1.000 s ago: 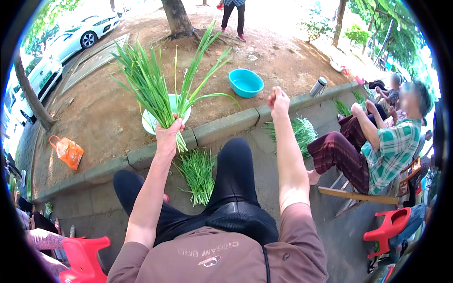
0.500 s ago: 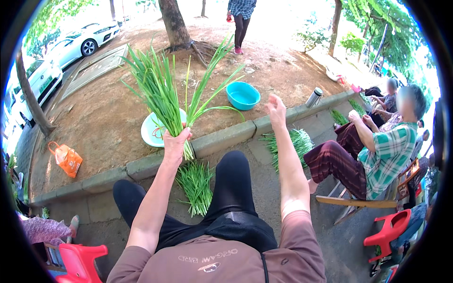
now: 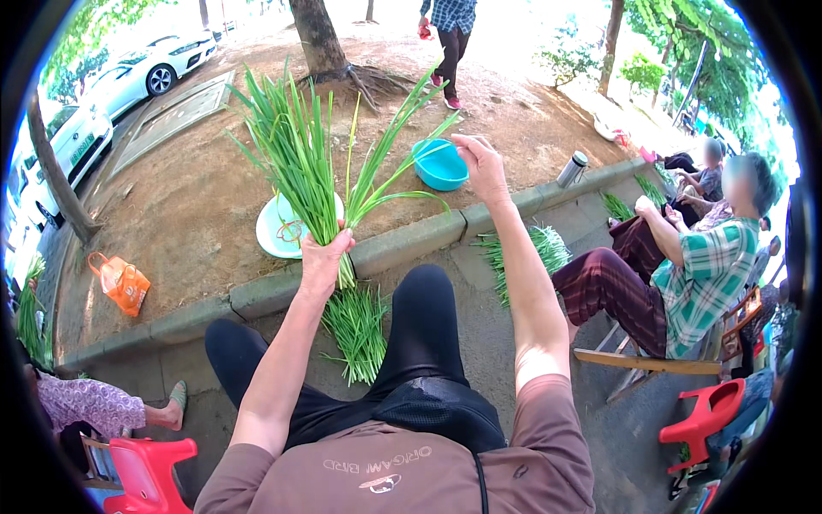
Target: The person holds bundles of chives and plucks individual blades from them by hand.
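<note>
My left hand (image 3: 324,259) grips a bunch of long green chive leaves (image 3: 301,163) by its lower end, held upright above the stone curb (image 3: 402,244). My right hand (image 3: 481,167) is raised to the right, fingers pinched on the tip of one long leaf (image 3: 402,195) that arcs across from the bunch. A pile of the same greens (image 3: 355,327) lies on the pavement between my black-trousered knees. Behind the bunch on the dirt sits a white bowl (image 3: 276,227).
A blue basin (image 3: 438,164) rests on the dirt past the curb, with a metal flask (image 3: 571,170) further right. Seated people in a plaid shirt (image 3: 711,274) work greens (image 3: 535,248) at right. An orange bag (image 3: 120,281), red stools (image 3: 145,471) and parked cars (image 3: 150,68) lie left.
Both hands have risen and spread; my right hand has drawn a single leaf out to the right from the bunch. A person beyond the tree has walked further away.
</note>
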